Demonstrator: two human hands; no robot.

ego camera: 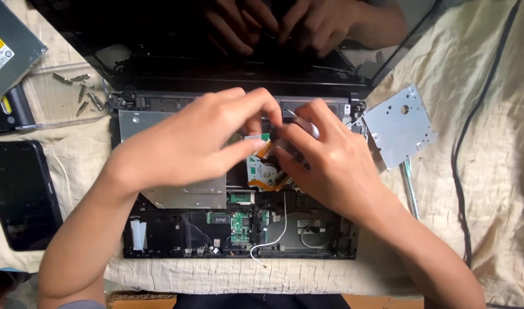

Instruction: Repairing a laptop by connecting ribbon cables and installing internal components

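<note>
Opened black laptop base [176,232], cover off, lies on cream cloth-covered table [479,171], dark screen [159,34] tilted back. Left hand [190,146] and right hand [331,163] meet over the middle of the base, fingertips pinched narrow on a small green circuit piece with orange ribbon cable [261,143]. Loose silver screws [81,91] lie upper left. Perforated silver metal bracket plate [398,126] rests just right of the base. Black cable [462,143] runs down the right side.
</note>
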